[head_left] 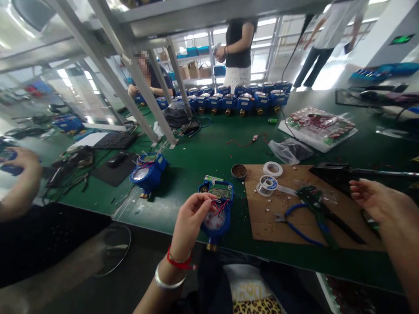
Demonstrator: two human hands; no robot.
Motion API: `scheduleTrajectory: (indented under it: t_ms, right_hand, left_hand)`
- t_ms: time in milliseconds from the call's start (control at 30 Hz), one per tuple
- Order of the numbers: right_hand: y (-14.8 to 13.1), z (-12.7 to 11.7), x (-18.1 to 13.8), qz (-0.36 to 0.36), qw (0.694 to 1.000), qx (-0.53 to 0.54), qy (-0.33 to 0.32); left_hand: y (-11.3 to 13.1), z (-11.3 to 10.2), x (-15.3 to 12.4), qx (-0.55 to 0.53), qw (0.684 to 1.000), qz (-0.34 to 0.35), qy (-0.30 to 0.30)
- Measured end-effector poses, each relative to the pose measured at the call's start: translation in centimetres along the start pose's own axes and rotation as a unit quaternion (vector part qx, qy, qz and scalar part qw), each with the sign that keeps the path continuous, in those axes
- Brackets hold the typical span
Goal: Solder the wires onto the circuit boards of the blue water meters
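Observation:
My left hand (193,216) is closed in a pinch on thin wires (216,201) that rise from a blue water meter (228,213). The meter lies at the table's front edge, its round dial partly behind my fingers and its circuit board facing up. Over the right side of the cardboard, my right hand (376,200) is raised with loosely curled fingers, and nothing shows in it. Near it are a black tool with a long rod (337,172), green-handled pliers (312,198) and small blue-handled cutters (291,218).
A spool of solder (266,186), a white tape roll (273,169) and a small round tin (239,171) sit by the cardboard (262,229). Another blue meter (149,172) stands left; several more (229,102) line the back. A co-worker's hand (24,163) is at far left.

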State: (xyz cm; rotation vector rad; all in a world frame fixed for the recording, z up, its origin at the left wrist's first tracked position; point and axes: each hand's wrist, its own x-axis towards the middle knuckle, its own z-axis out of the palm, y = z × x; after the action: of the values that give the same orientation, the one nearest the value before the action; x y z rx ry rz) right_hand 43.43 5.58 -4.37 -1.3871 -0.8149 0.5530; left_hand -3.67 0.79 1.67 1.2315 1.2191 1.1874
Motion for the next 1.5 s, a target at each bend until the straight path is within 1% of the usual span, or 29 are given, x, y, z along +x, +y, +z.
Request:
scheduleTrajectory:
  t_ms: [67, 133, 167, 200, 267, 300, 367, 400, 433, 500, 600, 700, 800, 867, 1000, 1067, 1167, 1400, 1500]
  right_hand:
    - [-0.3, 1.9, -2.4, 0.073, 0.997, -0.001, -0.035]
    - [-1.9, 4.7, -5.7, 0.111, 0.989, -0.019, -0.097]
    - [-3.2, 6.4, -7.5, 0.093, 0.981, -0.057, -0.16]
    - [-4.5, 8.2, -9.2, 0.056, 0.964, -0.096, -0.241]
    - [-7.3, 11.7, -12.3, -0.039, 0.926, -0.152, -0.343]
    - [-8.4, 13.4, -13.6, -0.081, 0.906, -0.153, -0.385]
    - [-10.0, 16.5, -15.4, -0.187, 0.872, -0.149, -0.426]
    - [-10.4, 17.7, -16.0, -0.224, 0.857, -0.14, -0.442]
    - [-10.7, 18.8, -16.4, -0.249, 0.844, -0.136, -0.455]
    - [-10.8, 20.3, -16.9, -0.268, 0.828, -0.133, -0.474]
    - [-10.7, 21.3, -17.3, -0.267, 0.824, -0.136, -0.481]
    - [-10.6, 21.5, -17.6, -0.271, 0.821, -0.134, -0.484]
    - [-10.4, 21.6, -17.7, -0.278, 0.821, -0.135, -0.48]
    - [-10.2, 21.6, -17.8, -0.277, 0.823, -0.139, -0.476]
    - [-9.8, 21.7, -17.9, -0.282, 0.824, -0.13, -0.474]
    - [-9.7, 21.7, -17.9, -0.286, 0.826, -0.121, -0.47]
    - [-9.6, 21.6, -18.0, -0.281, 0.828, -0.119, -0.471]
    - [-9.4, 21.7, -18.3, -0.249, 0.834, -0.114, -0.479]
    - [-9.3, 21.9, -18.5, -0.233, 0.835, -0.107, -0.486]
  left_hand:
    - [-0.1, 0.1, -0.1, 0.001, 1.0, 0.002, 0.003]
    - [-0.1, 0.2, -0.2, 0.005, 1.0, 0.001, 0.005]
    - [-0.1, 0.2, -0.2, 0.007, 1.0, 0.001, 0.004]
    - [-0.1, 0.2, -0.2, 0.009, 1.0, 0.001, 0.004]
    - [0.0, 0.2, -0.3, 0.014, 1.0, 0.0, 0.003]
    - [0.0, 0.2, -0.3, 0.017, 1.0, -0.001, 0.004]
    - [-0.1, 0.2, -0.2, 0.018, 1.0, -0.002, 0.006]
    - [-0.1, 0.2, -0.2, 0.016, 1.0, -0.002, 0.007]
    - [-0.1, 0.1, -0.2, 0.012, 1.0, -0.001, 0.007]
    - [-0.2, 0.1, -0.1, 0.003, 1.0, 0.002, 0.007]
    - [-0.3, 0.1, -0.1, -0.002, 1.0, 0.003, 0.008]
    - [-0.2, -0.1, 0.0, -0.013, 1.0, -0.002, 0.0]
    - [-0.2, -0.9, -0.1, 0.0, 1.0, 0.0, -0.017]
    - [-0.4, -1.6, -0.1, 0.035, 0.999, 0.024, -0.015]
    - [-0.9, -2.6, -0.2, 0.131, 0.986, 0.104, 0.009]
    - [-1.1, -2.6, -0.2, 0.195, 0.971, 0.136, 0.021]
    - [-1.2, -2.2, 0.0, 0.271, 0.948, 0.162, 0.034]
    - [-1.6, -1.7, 0.7, 0.317, 0.926, 0.199, 0.046]
    - [-1.3, -1.8, 0.7, 0.328, 0.919, 0.216, 0.037]
